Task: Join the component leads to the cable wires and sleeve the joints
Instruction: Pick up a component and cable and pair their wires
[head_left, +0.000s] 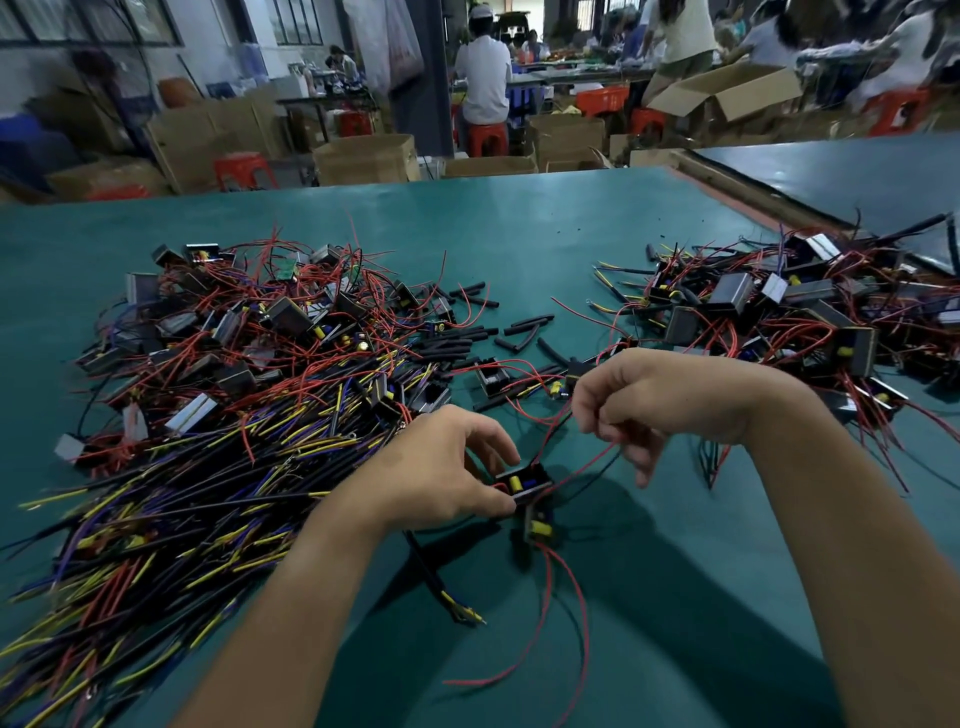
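My left hand (447, 467) pinches a small black component (524, 483) with a yellow part inside, just above the green table. A second black piece (535, 525) hangs right under it, with red leads (566, 618) trailing toward me. My right hand (639, 405) is up and to the right, fingers curled round a thin red lead (582, 470) that runs down to the component. A black cable (436, 577) with bared yellow and blue wire ends lies under my left wrist. Loose black sleeve pieces (519, 330) lie beyond both hands.
A big heap of black cables with yellow, purple and red wires (182, 467) fills the left of the green table (519, 218). Another heap of boxed components with red leads (805, 322) is at the right. Cardboard boxes, red stools and seated people are behind the table.
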